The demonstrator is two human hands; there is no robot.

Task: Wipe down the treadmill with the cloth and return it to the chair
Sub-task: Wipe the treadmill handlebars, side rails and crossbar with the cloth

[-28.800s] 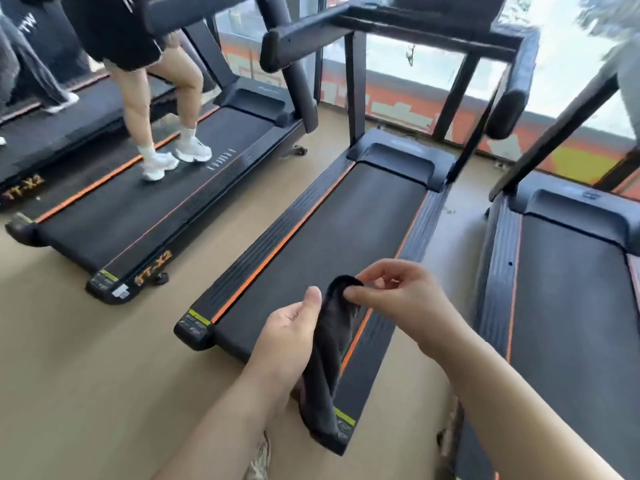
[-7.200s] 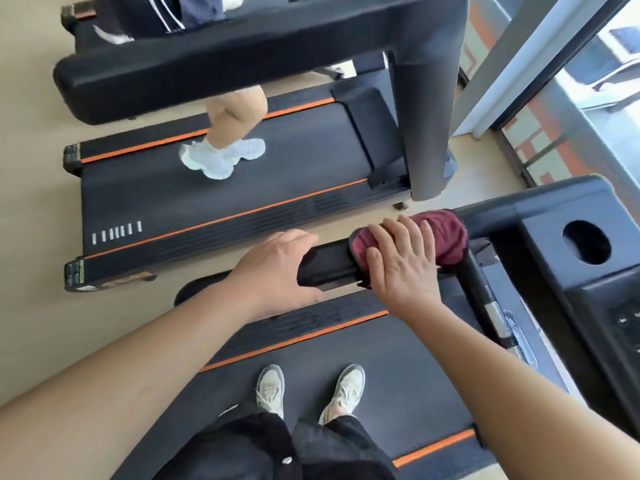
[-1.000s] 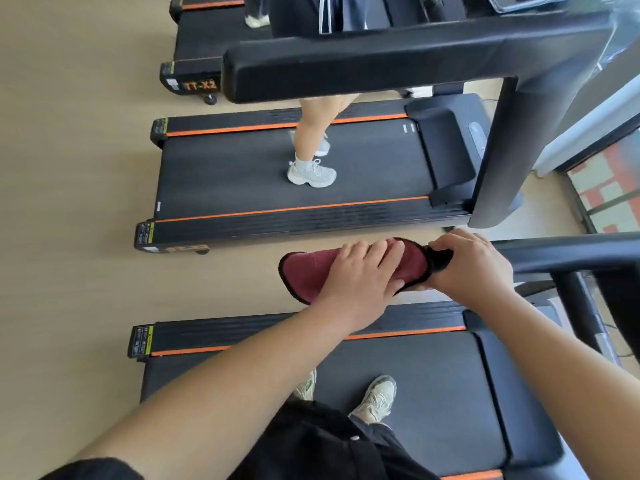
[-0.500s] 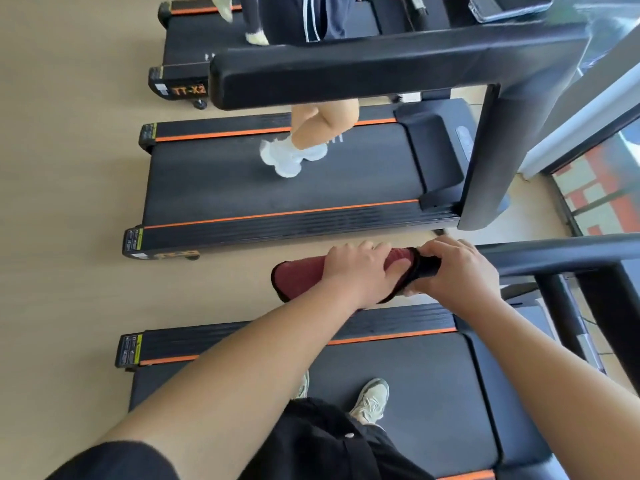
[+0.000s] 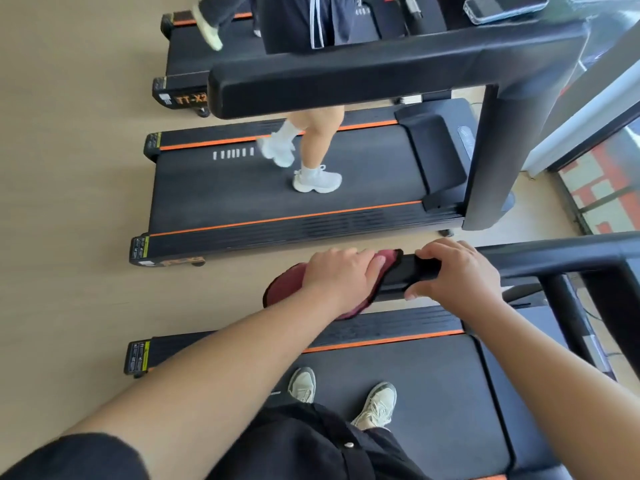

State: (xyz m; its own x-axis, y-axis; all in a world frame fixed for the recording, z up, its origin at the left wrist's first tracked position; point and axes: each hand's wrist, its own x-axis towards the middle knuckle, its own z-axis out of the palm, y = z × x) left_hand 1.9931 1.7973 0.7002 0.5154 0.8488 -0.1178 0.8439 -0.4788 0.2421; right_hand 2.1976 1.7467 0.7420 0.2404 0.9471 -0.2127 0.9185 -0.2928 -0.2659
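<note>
I stand on the black belt of a treadmill [image 5: 408, 386] with orange side stripes. Its black left handrail [image 5: 407, 277] runs across the middle of the view. A dark red cloth [image 5: 287, 292] is wrapped over the free end of that rail. My left hand [image 5: 341, 277] lies on top of the cloth, fingers curled over it and the rail. My right hand [image 5: 453, 271] grips the bare rail just to the right of the cloth. No chair is in view.
A neighbouring treadmill [image 5: 277, 216] lies to the left with a person's legs in white trainers [image 5: 317, 181] walking on it; its thick handrail [image 5: 346, 83] crosses the top. A third treadmill [image 5: 183, 64] is beyond. A phone [image 5: 505, 6] rests at the top right. Beige floor separates the machines.
My left hand with the cloth stays near the rail's end, shifted slightly. My right hand now sits apart from the cloth, showing bare rail between the hands. The neighbour's feet stepped.
</note>
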